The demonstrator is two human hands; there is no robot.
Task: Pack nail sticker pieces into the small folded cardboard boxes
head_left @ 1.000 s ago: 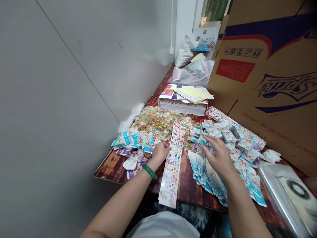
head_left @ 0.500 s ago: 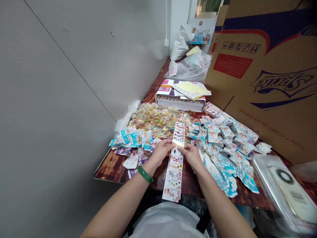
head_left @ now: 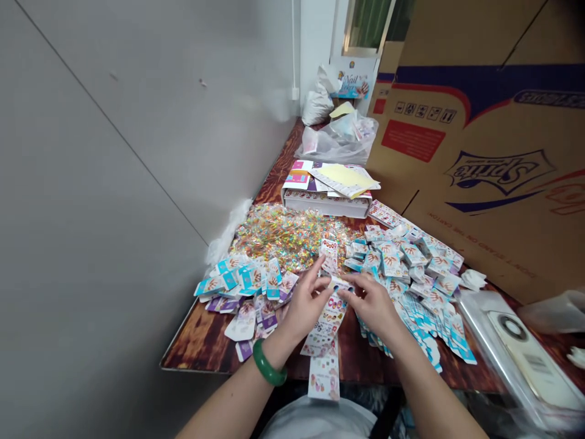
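A long strip of nail stickers [head_left: 325, 341] lies down the middle of the wooden table [head_left: 196, 344], its near end hanging over the front edge. My left hand [head_left: 306, 308], with a green bangle on the wrist, pinches the strip from the left. From the right, my right hand [head_left: 372, 305] pinches it at the same spot, where the strip buckles. The far part of the strip [head_left: 329, 253] stands up past my fingers.
Blue and white packets [head_left: 411, 268] are heaped on the right, with a smaller heap [head_left: 247, 280] on the left. A glittery pile [head_left: 287, 231] and a white box [head_left: 326, 198] lie behind. A large cardboard carton [head_left: 479, 158] stands at the right. A flat device in plastic [head_left: 521, 347] lies at the near right.
My right hand left the packet heap and joined the left on the sticker strip. Both hands have since pulled the strip nearer and it has bent between them.
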